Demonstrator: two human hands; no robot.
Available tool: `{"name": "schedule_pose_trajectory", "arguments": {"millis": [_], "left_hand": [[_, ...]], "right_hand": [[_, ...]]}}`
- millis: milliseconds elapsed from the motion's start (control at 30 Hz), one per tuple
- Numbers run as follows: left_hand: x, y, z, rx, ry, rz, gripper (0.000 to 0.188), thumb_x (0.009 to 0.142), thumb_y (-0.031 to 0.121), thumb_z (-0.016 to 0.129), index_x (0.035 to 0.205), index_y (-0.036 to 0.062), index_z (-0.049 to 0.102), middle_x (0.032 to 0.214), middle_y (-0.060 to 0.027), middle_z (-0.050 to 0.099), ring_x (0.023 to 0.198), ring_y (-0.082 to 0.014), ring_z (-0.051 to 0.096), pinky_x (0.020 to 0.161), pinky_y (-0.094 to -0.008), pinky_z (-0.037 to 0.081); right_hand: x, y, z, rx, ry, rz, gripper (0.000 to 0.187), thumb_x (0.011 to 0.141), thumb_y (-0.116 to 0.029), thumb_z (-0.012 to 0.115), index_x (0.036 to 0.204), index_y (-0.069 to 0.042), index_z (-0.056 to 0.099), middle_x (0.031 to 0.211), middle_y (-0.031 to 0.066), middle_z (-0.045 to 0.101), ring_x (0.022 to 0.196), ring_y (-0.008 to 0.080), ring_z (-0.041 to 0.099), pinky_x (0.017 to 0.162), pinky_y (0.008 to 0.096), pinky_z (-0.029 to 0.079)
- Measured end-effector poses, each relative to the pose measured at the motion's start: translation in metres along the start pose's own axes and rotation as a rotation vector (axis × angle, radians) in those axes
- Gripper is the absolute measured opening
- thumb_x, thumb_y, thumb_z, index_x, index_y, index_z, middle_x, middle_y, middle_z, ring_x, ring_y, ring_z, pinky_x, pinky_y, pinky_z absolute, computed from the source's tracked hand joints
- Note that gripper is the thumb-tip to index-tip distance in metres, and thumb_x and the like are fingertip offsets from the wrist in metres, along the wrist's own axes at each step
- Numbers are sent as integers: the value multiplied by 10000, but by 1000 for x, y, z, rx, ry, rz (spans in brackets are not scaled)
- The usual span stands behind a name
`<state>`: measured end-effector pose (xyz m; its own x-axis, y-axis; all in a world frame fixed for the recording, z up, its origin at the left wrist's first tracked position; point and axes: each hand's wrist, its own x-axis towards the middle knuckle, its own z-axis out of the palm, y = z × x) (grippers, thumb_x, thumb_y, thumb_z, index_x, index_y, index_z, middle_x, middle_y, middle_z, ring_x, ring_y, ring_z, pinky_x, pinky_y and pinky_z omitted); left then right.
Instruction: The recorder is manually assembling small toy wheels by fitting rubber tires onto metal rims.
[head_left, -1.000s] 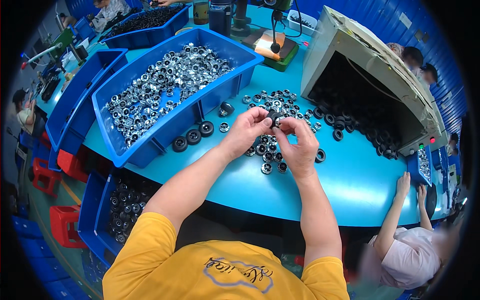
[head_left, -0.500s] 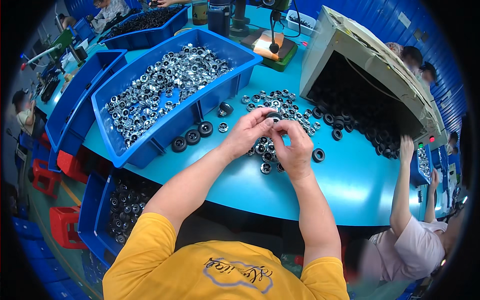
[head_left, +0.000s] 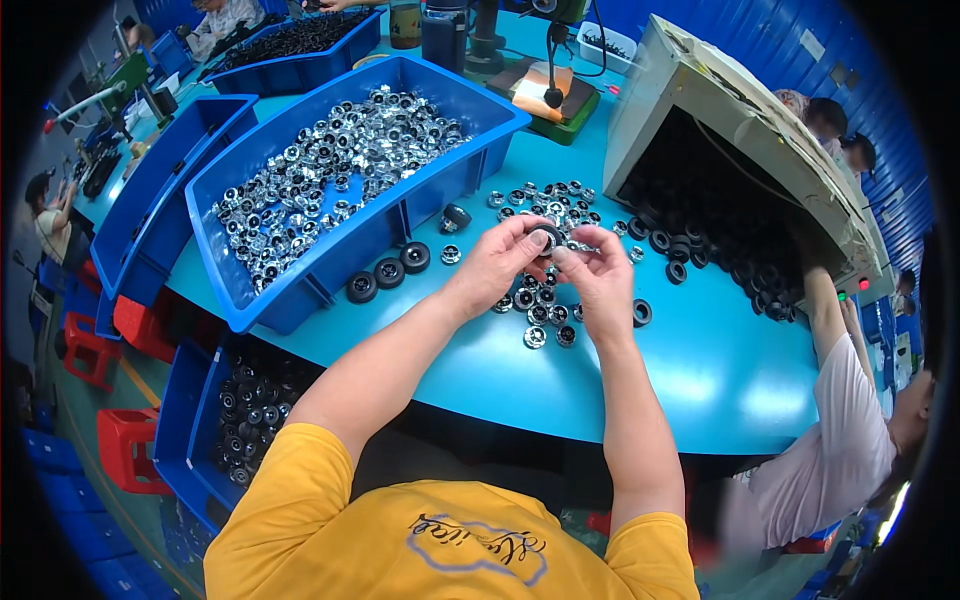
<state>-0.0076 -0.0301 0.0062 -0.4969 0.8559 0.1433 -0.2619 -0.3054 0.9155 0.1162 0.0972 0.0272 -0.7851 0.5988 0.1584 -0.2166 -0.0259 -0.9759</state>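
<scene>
Above a pile of chrome wheel hubs [head_left: 537, 313], my left hand [head_left: 495, 268] pinches a small black tyre [head_left: 541, 232] between thumb and fingers. My right hand [head_left: 600, 282] meets it from the other side, thumb against the tyre's lower edge and fingers curled behind. Something shiny shows within the tyre ring, though the fingers partly cover it. Three wheels with black tyres [head_left: 389, 272] stand in a row left of my left forearm. Another tyred wheel [head_left: 455, 217] lies closer to the bin. One loose tyre [head_left: 641, 313] rests just right of my right wrist.
A large blue bin [head_left: 330, 290] of chrome hubs stands at the left. On the right, an open-fronted pale box [head_left: 640, 110] spills black tyres [head_left: 677, 271]. A co-worker's arm [head_left: 826, 320] reaches into it. Below the table edge, a blue crate [head_left: 205, 405] holds finished-looking wheels.
My right hand has turned and its fingers have opened out a little around the tyre, whose ring now faces me more. The co-worker's hand has gone into the box.
</scene>
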Motion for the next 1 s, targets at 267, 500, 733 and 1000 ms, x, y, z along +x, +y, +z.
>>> {"name": "schedule_pose_trajectory", "arguments": {"millis": [267,500,733,1000], "left_hand": [[-3,8,8,40,-44,-22,385,1053,290,569,1321,15,540,1070,-56,657,839,-135,639,807,-311,554],[-1,5,2,49,-22,-14,312,1019,221,631,1255,32,553,1039,-43,660,768,-101,615,677,-255,539],[-2,4,5,198,67,-4,209,1017,123,593,1211,61,544,967,-16,640,714,-56,571,542,-198,480],[-5,6,13,426,142,226,225,989,71,596,1207,109,629,934,4,631,709,-55,597,533,-206,505]], "right_hand": [[3,3,-5,55,-63,148,415,857,-143,820,1202,14,650,1042,95,716,901,152,681,763,278,552],[2,5,-8,139,-131,171,382,864,-103,791,1201,7,649,1071,95,709,947,152,672,813,291,551],[-2,12,1,193,-117,156,344,862,-69,766,1170,17,638,1066,95,693,948,155,668,833,309,574],[-7,8,11,142,-74,70,282,875,-38,730,1121,27,609,1017,98,680,887,148,669,827,312,596]]}}
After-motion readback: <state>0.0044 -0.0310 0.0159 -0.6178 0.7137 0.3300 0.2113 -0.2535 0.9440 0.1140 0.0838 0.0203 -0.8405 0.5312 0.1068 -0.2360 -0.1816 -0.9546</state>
